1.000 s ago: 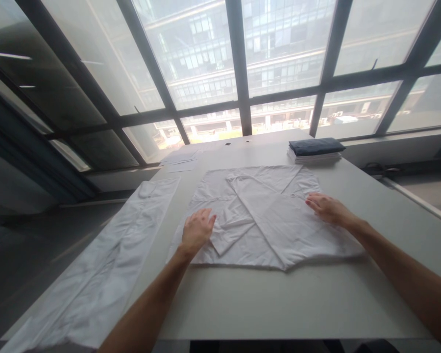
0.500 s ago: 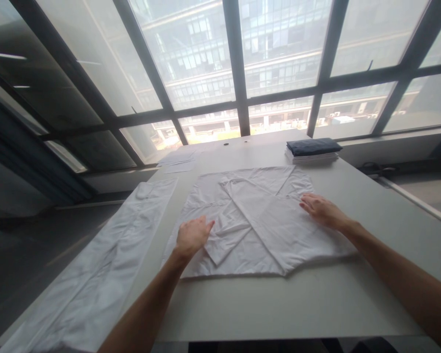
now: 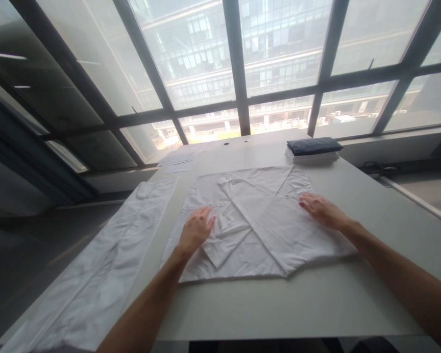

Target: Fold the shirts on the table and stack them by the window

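Observation:
A white shirt (image 3: 268,230) lies spread on the white table (image 3: 294,309), its sleeves folded across the body and creases running over it. On its left part rests my left hand (image 3: 197,228), fingers stretched forward over the cloth. My right hand (image 3: 321,211) lies at the shirt's right side with its fingers extended on the fabric. Neither hand grips the cloth as far as I can see; the palms' undersides are hidden.
Another white garment (image 3: 106,260) lies lengthwise along the table's left edge. Toward the back right stands a folded stack with a dark blue garment (image 3: 314,145) on top of white ones. Paper sheets (image 3: 178,161) lie at the far left, before large windows.
My left hand has slid a little forward over the shirt, its fingers now more stretched out. My right hand stays almost where it was.

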Motion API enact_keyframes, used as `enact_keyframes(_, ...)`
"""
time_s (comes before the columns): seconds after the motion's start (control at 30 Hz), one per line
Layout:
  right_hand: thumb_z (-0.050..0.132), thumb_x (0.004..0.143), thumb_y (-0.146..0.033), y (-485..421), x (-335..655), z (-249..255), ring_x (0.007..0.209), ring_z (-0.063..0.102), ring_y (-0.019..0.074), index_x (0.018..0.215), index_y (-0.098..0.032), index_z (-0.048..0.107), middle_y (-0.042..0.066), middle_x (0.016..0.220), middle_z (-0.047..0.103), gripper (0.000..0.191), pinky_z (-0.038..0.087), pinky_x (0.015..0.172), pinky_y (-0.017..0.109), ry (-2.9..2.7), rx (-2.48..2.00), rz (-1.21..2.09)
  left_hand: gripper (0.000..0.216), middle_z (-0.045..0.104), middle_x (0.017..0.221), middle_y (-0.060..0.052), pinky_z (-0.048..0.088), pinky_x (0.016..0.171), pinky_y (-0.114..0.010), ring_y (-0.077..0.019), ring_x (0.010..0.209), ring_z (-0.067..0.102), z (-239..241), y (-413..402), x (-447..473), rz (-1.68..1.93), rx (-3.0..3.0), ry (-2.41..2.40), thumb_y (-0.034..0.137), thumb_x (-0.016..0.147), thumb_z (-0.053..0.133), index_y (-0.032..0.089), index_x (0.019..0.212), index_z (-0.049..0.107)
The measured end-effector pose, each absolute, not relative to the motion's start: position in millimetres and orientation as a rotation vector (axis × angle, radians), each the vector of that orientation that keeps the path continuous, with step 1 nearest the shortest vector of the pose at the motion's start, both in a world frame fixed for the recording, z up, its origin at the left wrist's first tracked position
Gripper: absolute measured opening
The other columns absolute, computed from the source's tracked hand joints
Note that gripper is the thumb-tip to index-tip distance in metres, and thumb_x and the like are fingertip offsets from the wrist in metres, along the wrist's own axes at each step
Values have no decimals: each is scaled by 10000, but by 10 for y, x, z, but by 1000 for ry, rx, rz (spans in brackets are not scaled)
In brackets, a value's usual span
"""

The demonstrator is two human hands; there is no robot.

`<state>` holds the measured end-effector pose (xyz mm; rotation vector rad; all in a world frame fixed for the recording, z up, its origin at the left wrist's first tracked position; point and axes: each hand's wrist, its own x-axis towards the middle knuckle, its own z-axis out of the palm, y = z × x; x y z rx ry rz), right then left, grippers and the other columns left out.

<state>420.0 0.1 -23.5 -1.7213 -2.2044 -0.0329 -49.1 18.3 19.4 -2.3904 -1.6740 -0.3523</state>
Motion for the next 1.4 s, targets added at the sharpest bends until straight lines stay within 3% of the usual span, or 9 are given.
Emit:
enact_keyframes(0.37, 321, 1062, -426, -23, 4166, -185, 1368, 545, 318, 1340, -106, 644, 190, 1421, 621, 533, 416, 1153, 469, -2208, -1774, -11, 366, 677, 1329, -156, 492, 1097, -427, -291, 1247, 628, 135, 204, -489, -445, -2450, -1648, 307, 1000, 509, 147, 1290, 666)
enact_keyframes(0.6, 353, 1053, -414, -13, 4168, -197, 1355, 559, 306, 1295, -160, 679, 168, 1394, 647, 480, 432, 1139, 465, -2195, -1750, -18, 381, 655, 1363, -170, 477, 1110, -411, -289, 1271, 613, 117, 202, -493, -396, -2458, -1670, 302, 995, 533, 123, 1305, 662)
enact_keyframes(1.13, 362, 1048, -416, -48, 4140, -128, 1365, 550, 308, 1310, -137, 668, 179, 1432, 615, 491, 424, 1150, 452, -2205, -1802, -1, 373, 651, 1378, -145, 473, 1118, -414, -277, 1285, 606, 112, 216, -491, -433, -2522, -1670, 306, 993, 515, 153, 1301, 659)
enact_keyframes(1.4, 373, 1042, -431, -40, 4157, -157, 1317, 590, 308, 1247, -210, 707, 137, 1391, 653, 450, 471, 1104, 466, -2195, -1731, -41, 387, 645, 1385, -145, 463, 1138, -435, -268, 1311, 592, 162, 180, -427, -557, -2602, -1627, 305, 1010, 490, 153, 1335, 635)
